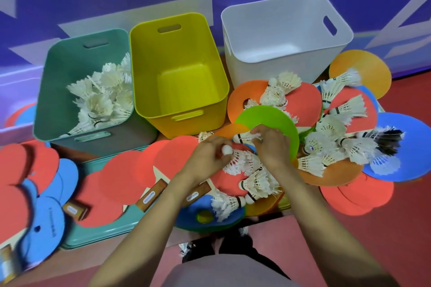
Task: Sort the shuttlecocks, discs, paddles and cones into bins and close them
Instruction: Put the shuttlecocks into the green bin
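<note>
Head view: left hand (206,155) is pinching a shuttlecock (234,158), right hand (271,147) gripping a second shuttlecock (242,138) (hold by the cork, I'd say), both belonging in the green bin (60,72).

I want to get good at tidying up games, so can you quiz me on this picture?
1. True or false: the white bin has nothing inside.
2. Which bin holds shuttlecocks? A teal, B yellow, C white.
3. What are the left hand and the right hand holding?
Key: 1 true. 2 A, the teal bin. 3 shuttlecocks.
</note>
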The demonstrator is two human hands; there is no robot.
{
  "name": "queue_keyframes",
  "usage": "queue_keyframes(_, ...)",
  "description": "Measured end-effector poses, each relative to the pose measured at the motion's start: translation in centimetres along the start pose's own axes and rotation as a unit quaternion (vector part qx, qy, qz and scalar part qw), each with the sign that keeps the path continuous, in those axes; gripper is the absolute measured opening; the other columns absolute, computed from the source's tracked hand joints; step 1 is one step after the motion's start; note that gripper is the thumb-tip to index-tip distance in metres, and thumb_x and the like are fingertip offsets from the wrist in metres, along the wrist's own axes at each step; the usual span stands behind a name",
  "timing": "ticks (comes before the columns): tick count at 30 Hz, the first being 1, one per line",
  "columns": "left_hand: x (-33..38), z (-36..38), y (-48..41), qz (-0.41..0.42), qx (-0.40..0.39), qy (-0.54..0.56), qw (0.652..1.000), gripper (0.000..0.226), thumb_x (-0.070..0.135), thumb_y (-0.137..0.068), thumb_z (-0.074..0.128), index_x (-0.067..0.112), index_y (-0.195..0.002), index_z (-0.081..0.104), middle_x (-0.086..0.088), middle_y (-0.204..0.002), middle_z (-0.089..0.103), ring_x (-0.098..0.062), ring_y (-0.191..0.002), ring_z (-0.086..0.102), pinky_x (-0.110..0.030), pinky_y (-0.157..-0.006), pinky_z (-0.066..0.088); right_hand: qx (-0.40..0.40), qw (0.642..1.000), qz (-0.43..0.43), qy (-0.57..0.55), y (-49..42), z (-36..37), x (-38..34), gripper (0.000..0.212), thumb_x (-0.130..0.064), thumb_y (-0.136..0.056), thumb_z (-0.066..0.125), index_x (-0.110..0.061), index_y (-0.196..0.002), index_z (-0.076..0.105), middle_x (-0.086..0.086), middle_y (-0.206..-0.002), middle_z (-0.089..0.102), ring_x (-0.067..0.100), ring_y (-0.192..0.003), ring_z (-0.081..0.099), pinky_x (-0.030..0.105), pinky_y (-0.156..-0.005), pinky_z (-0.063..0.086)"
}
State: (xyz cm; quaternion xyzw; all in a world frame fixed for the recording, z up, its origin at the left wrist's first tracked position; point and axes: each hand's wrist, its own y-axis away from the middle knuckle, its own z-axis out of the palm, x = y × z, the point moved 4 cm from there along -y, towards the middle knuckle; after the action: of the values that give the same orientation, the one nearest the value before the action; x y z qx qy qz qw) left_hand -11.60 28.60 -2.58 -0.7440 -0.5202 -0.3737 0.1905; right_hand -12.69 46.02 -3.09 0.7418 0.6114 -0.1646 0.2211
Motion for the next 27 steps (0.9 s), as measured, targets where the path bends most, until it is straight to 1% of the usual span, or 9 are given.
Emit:
queue_keyframes(4,0.1,-2.1,0.6,-0.025,0.075,0.065,0.995,0.017,0.022,-0.083,0.07,0.022,-0.098,0.062,0.002,-0.101,0.06,-0.014,-0.086,0.059,-0.036,-0.077,0.051,0.056,0.991,-0.056,-0.107,0.7,-2.1,-1.5,0.017,-0.015,-0.09,0.058,-0.021,-0.105,0.065,0.001,-0.094,0.066,0.023,-0.101,0.054,0.044,-0.089,0.042)
queue_keyframes(5,0.3,-2.9,0.8,-0.032,0.103,0.091,0.99,0.016,0.024,-0.083,0.07,0.024,-0.096,0.061,0.002,-0.102,0.06,-0.013,-0.084,0.06,-0.037,-0.075,0.052,0.065,0.984,-0.079,-0.147,0.9,-2.6,-2.0,0.017,-0.013,-0.091,0.056,-0.019,-0.105,0.064,-0.001,-0.098,0.065,0.021,-0.099,0.054,0.041,-0.087,0.044)
queue_keyframes(8,1.0,-5.6,1.4,-0.038,0.205,0.168,0.964,0.015,0.032,-0.079,0.069,0.029,-0.09,0.059,-0.001,-0.099,0.062,-0.017,-0.077,0.063,-0.044,-0.068,0.057,0.112,0.961,-0.127,-0.22,1.4,-4.4,-4.0,0.016,-0.01,-0.092,0.055,-0.016,-0.104,0.064,-0.008,-0.099,0.062,0.009,-0.093,0.054,0.018,-0.08,0.042)
queue_keyframes(11,1.8,-8.2,2.2,-0.036,0.259,0.251,0.932,0.016,0.029,-0.08,0.067,0.021,-0.091,0.058,-0.008,-0.092,0.064,-0.023,-0.074,0.065,-0.043,-0.066,0.058,0.165,0.939,-0.158,-0.257,1.7,-5.5,-6.3,0.016,-0.007,-0.09,0.057,-0.017,-0.101,0.064,-0.007,-0.096,0.062,-0.002,-0.086,0.053,0.007,-0.074,0.038)
queue_keyframes(15,1.8,-11.3,3.3,-0.03,0.322,0.346,0.881,0.01,0.014,-0.089,0.062,0.01,-0.093,0.054,0.009,-0.069,0.064,-0.015,-0.06,0.063,-0.036,-0.064,0.056,0.196,0.914,-0.182,-0.304,1.6,-5.9,-10.0,0.014,-0.009,-0.089,0.06,-0.018,-0.099,0.064,-0.009,-0.092,0.061,-0.004,-0.08,0.05,0.01,-0.073,0.039)
queue_keyframes(19,0.0,-14.8,4.8,-0.032,0.389,0.37,0.843,0.015,0.008,-0.093,0.055,-0.001,-0.104,0.051,0.012,-0.067,0.064,-0.008,-0.059,0.062,-0.023,-0.059,0.055,0.179,0.911,-0.205,-0.309,0.8,-4.9,-15.0,0.012,-0.016,-0.089,0.063,-0.021,-0.098,0.066,-0.017,-0.087,0.057,-0.002,-0.078,0.049,0.007,-0.073,0.036)
queue_keyframes(22,-2.0,-17.8,6.5,-0.038,0.429,0.362,0.827,0.014,0.006,-0.092,0.055,-0.001,-0.104,0.052,0.003,-0.076,0.06,-0.009,-0.062,0.062,-0.025,-0.062,0.057,0.165,0.912,-0.236,-0.293,-0.1,-3.4,-19.3,0.011,-0.016,-0.089,0.062,-0.019,-0.098,0.067,-0.022,-0.08,0.054,0.007,-0.076,0.049,0.009,-0.069,0.034)
queue_keyframes(24,-3.8,-19.9,7.8,-0.053,0.455,0.347,0.818,0.013,0.005,-0.092,0.057,0.001,-0.102,0.052,-0.004,-0.085,0.057,-0.01,-0.066,0.064,-0.028,-0.069,0.057,0.149,0.914,-0.242,-0.29,-1.0,-2.0,-22.1,0.01,-0.015,-0.088,0.062,-0.018,-0.096,0.066,-0.019,-0.075,0.052,0.011,-0.073,0.047,0.016,-0.065,0.034)
queue_keyframes(27,-7.0,-23.1,9.3,-0.101,0.489,0.301,0.812,0.014,0.008,-0.087,0.063,0.011,-0.094,0.052,0.0,-0.091,0.055,-0.012,-0.069,0.065,-0.039,-0.078,0.057,0.114,0.923,-0.243,-0.275,-2.4,0.8,-25.9,0.01,-0.012,-0.087,0.061,-0.015,-0.095,0.066,-0.011,-0.079,0.059,0.01,-0.071,0.044,0.021,-0.065,0.032)
